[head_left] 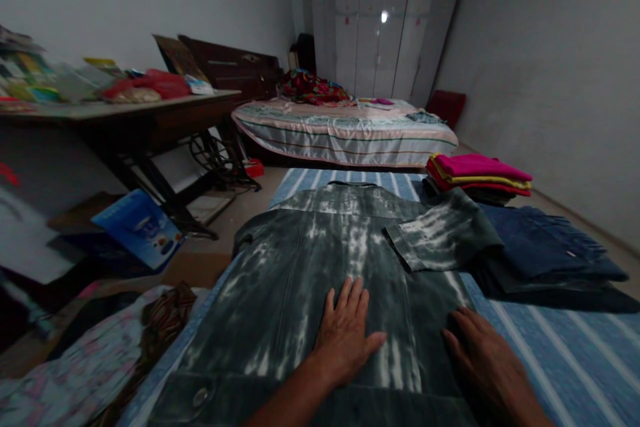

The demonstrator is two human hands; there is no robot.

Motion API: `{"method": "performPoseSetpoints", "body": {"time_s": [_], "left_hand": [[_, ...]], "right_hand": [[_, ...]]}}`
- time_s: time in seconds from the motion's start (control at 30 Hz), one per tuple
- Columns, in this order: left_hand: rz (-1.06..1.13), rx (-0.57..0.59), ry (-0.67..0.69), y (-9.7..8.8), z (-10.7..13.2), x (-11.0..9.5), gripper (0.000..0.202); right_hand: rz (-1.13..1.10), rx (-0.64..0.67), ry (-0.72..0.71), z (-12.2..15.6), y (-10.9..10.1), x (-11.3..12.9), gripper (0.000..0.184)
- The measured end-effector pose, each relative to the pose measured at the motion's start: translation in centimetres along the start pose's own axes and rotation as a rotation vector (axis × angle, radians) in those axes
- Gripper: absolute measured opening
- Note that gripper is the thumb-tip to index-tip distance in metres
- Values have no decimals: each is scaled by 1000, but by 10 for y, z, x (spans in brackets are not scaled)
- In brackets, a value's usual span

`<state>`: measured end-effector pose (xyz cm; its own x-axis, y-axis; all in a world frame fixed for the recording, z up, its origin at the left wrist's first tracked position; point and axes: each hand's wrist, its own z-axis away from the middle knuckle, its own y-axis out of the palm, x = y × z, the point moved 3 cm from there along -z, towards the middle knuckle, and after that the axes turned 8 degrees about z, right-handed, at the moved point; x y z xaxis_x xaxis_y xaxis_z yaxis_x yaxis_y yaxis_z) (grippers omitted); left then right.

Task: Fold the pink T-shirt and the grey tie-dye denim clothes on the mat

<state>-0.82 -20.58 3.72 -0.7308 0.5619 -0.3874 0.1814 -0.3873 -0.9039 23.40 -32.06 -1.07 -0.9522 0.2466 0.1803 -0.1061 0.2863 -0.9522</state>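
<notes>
A dark green tie-dye shirt (300, 267) lies spread flat, back up, on a blue striped sheet (560, 340). Its right sleeve (440, 233) is folded in over the body. My left hand (345, 333) rests flat on the middle of the shirt, fingers stretched out and together. My right hand (485, 360) lies flat on the shirt's right edge, fingers extended toward the fabric. Neither hand grips anything.
Folded dark blue clothes (545, 253) and a pink, red and yellow folded stack (475, 173) sit at the right. A bed (345, 130) and white wardrobe (380, 40) stand beyond. A cluttered table (125, 113) is at left, with crumpled clothes (100, 360) near the lower left.
</notes>
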Motion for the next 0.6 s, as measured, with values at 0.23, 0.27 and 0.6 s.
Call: {"method": "performPoseSetpoints", "body": {"time_s": [0.23, 0.27, 0.6], "left_hand": [[88, -14, -68, -7, 4, 15, 55], [87, -24, -86, -6, 4, 18, 54], [39, -56, -122, 7, 3, 31, 69]], "right_hand": [[-4, -62, -129, -21, 22, 24, 43], [5, -77, -141, -24, 28, 21, 44], [-111, -173, -26, -29, 57, -26, 41]]}}
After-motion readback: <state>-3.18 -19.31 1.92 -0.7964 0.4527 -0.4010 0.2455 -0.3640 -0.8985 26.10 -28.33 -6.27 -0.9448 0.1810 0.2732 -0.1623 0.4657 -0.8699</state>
